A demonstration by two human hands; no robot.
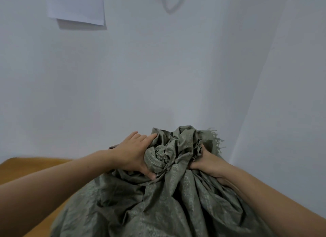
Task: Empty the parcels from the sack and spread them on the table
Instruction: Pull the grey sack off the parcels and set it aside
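A white wall (pixel 158 69) fills the background. The grey-green woven sack (pixel 167 210) lies on the wooden table (pixel 26 168), its long axis running from the person toward the wall, bunched frayed mouth at the far end. The left hand (pixel 132 155) clasps the twisted neck, fingers close together, thumb underneath; the right hand (pixel 210 163) grips folds opposite, fingertips buried in cloth. A paper sheet (pixel 77 5) hangs above

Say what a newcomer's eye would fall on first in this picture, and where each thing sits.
The crumpled grey-green sack fills the lower middle, its neck twisted into a tight bunch. Both hands clutch that bunched neck, the left hand on its left side and the right hand on its right. Behind is a pale wall with a white sheet of paper at upper left.
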